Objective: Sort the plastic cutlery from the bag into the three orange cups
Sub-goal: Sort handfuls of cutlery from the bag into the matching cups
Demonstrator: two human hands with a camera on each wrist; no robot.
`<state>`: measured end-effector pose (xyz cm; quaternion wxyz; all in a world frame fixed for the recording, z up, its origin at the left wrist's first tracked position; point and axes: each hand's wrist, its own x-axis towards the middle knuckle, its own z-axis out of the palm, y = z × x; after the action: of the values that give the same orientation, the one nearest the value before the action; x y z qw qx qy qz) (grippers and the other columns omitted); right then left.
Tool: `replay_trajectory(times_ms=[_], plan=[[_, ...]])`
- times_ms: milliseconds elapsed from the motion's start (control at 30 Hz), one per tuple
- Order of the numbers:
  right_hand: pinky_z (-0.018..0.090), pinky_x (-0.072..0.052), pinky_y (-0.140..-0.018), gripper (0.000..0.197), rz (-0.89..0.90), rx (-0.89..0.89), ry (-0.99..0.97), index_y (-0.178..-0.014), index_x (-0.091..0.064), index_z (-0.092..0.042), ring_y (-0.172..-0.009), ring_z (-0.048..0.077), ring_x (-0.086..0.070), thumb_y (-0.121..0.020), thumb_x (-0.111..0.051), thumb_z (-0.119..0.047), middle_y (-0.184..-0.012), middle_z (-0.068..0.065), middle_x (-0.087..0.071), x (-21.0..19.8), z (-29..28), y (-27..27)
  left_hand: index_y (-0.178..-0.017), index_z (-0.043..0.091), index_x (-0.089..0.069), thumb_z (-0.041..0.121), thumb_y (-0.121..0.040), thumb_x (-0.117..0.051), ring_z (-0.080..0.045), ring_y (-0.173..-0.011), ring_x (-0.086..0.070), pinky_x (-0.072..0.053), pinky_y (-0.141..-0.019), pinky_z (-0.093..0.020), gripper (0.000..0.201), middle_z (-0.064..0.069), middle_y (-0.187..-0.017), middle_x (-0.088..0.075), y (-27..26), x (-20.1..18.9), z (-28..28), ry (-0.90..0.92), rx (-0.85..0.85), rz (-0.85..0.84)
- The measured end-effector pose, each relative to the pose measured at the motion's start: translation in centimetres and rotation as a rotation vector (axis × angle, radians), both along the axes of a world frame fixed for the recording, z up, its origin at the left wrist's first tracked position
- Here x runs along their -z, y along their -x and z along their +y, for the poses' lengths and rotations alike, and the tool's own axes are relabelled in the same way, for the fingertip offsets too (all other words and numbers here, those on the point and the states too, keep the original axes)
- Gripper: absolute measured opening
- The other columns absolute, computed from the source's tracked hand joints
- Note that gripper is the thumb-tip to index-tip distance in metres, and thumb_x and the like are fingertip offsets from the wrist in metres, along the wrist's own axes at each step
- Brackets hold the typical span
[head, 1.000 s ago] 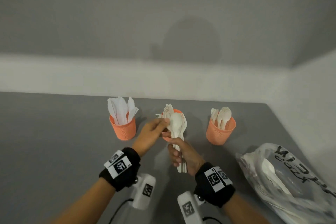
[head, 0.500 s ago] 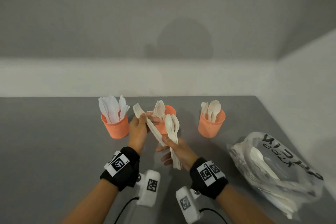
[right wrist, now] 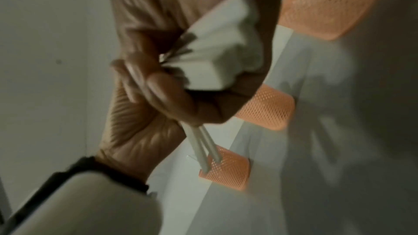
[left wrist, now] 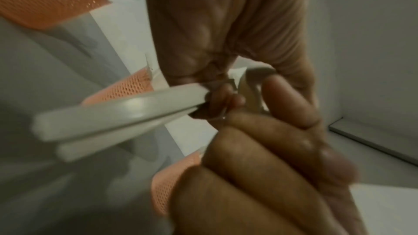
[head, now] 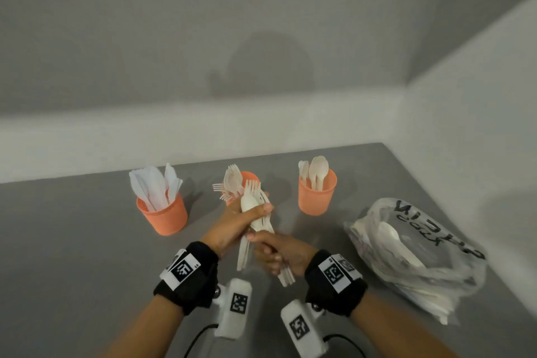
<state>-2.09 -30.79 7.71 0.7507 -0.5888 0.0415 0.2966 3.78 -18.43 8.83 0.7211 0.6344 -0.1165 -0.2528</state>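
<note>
Three orange cups stand in a row: the left cup (head: 164, 216) holds knives, the middle cup (head: 249, 177) forks, the right cup (head: 316, 197) spoons. Just in front of the middle cup, both hands hold one bundle of white cutlery (head: 250, 200), forks and spoons together. My left hand (head: 258, 206) grips it near the heads. My right hand (head: 263, 250) grips the handles lower down, and their ends (head: 286, 276) stick out below it. The right wrist view shows the fanned handle ends (right wrist: 217, 51) in that grip. The printed plastic bag (head: 412, 250) lies at the right with more cutlery inside.
The grey table (head: 72, 256) meets a white wall behind the cups and another wall at the right, beyond the bag. Bare table surface lies to the left of the knife cup. Wrist camera units hang under both forearms.
Half a second ago my left hand held a few forks apart, to the left of the bundle. It has now come back and closed on the bundle with the right hand.
</note>
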Motion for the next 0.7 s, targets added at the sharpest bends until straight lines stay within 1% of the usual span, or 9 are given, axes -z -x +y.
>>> replay_trajectory(times_ms=[67, 133, 233, 267, 333, 400, 500, 600, 700], plan=[[0.015, -0.028, -0.035, 0.045, 0.047, -0.115, -0.114, -0.043, -0.041, -0.021, -0.029, 0.003, -0.029, -0.087, -0.047, -0.031, -0.032, -0.010, -0.031, -0.2, -0.3, 0.2, -0.101, 0.011, -0.059, 0.032, -0.059, -0.074, -0.017, -0.074, -0.063, -0.048, -0.060, -0.021, 0.049, -0.007, -0.084, -0.070, 0.3, -0.5, -0.7, 0.036, 0.043, 0.030], [0.014, -0.031, -0.036, 0.040, 0.052, -0.120, -0.073, -0.049, -0.053, -0.021, -0.030, 0.003, -0.032, -0.088, -0.048, -0.029, -0.035, -0.010, -0.036, -0.5, -0.6, 0.2, -0.092, 0.006, -0.059, 0.025, -0.063, -0.072, -0.011, -0.052, -0.054, -0.040, -0.046, -0.019, 0.036, 0.000, -0.063, -0.067, 0.5, -1.1, -1.4, -0.025, -0.031, 0.005], [0.021, -0.042, -0.047, 0.013, -0.150, 0.122, 0.282, -0.078, -0.061, -0.019, -0.043, 0.008, -0.048, -0.089, -0.056, -0.023, -0.052, -0.003, -0.052, 0.0, -0.5, -0.1, -0.078, 0.004, -0.056, 0.008, -0.078, -0.066, -0.004, -0.037, -0.048, -0.036, -0.037, -0.014, 0.011, 0.005, -0.045, -0.058, 0.1, -1.1, -2.5, -0.182, -0.309, -0.066], [0.025, -0.044, -0.051, 0.007, -0.241, 0.208, 0.402, -0.082, -0.058, -0.019, -0.047, 0.009, -0.050, -0.089, -0.056, -0.021, -0.056, -0.002, -0.054, 0.5, -0.5, -0.2, -0.077, 0.004, -0.057, 0.010, -0.079, -0.067, -0.003, -0.036, -0.049, -0.035, -0.036, -0.013, 0.012, 0.004, -0.047, -0.059, -0.2, -0.8, -2.8, -0.225, -0.378, -0.098], [0.024, -0.043, -0.049, 0.009, -0.295, 0.307, 0.457, -0.090, -0.056, -0.014, -0.047, 0.007, -0.046, -0.091, -0.048, -0.020, -0.060, -0.003, -0.048, 1.2, -0.5, -0.3, -0.084, 0.001, -0.059, 0.022, -0.081, -0.069, -0.004, -0.037, -0.050, -0.033, -0.034, -0.012, 0.023, -0.005, -0.058, -0.060, -0.1, -0.8, -3.4, -0.231, -0.407, -0.125], [0.019, -0.032, -0.038, 0.022, -0.191, 0.373, 0.285, -0.096, -0.056, -0.008, -0.037, 0.005, -0.034, -0.095, -0.038, -0.021, -0.055, -0.003, -0.037, 1.5, -1.0, -0.1, -0.086, 0.008, -0.055, 0.032, -0.087, -0.063, -0.004, -0.036, -0.046, -0.031, -0.034, -0.013, 0.025, -0.005, -0.061, -0.053, 0.1, -0.9, -3.7, -0.150, -0.365, -0.079], [0.016, -0.019, -0.032, 0.035, -0.022, 0.394, -0.072, -0.090, -0.057, -0.013, -0.031, 0.004, -0.021, -0.099, -0.031, -0.035, -0.045, -0.007, -0.027, 1.3, -2.5, 0.4, -0.089, 0.014, -0.047, 0.045, -0.091, -0.049, -0.008, -0.044, -0.034, -0.027, -0.036, -0.017, 0.031, -0.002, -0.064, -0.045, -0.3, 0.2, -3.3, -0.035, -0.300, 0.111], [0.015, -0.018, -0.032, 0.041, -0.037, 0.384, -0.136, -0.095, -0.058, -0.014, -0.030, 0.003, -0.022, -0.099, -0.029, -0.042, -0.043, -0.007, -0.031, 1.5, -3.7, 0.6, -0.098, 0.016, -0.051, 0.035, -0.092, -0.051, -0.007, -0.043, -0.039, -0.032, -0.038, -0.016, 0.020, -0.003, -0.067, -0.061, -0.3, 1.3, -2.7, 0.047, -0.311, 0.276], [0.014, -0.022, -0.032, 0.042, -0.042, 0.357, -0.123, -0.109, -0.057, -0.016, -0.030, 0.002, -0.024, -0.100, -0.026, -0.042, -0.043, -0.006, -0.038, 1.4, -4.3, 0.9, -0.094, 0.018, -0.052, 0.030, -0.089, -0.056, -0.006, -0.043, -0.038, -0.032, -0.040, -0.015, 0.014, -0.006, -0.073, -0.067, 0.9, 1.4, -3.2, 0.043, -0.265, 0.254]])
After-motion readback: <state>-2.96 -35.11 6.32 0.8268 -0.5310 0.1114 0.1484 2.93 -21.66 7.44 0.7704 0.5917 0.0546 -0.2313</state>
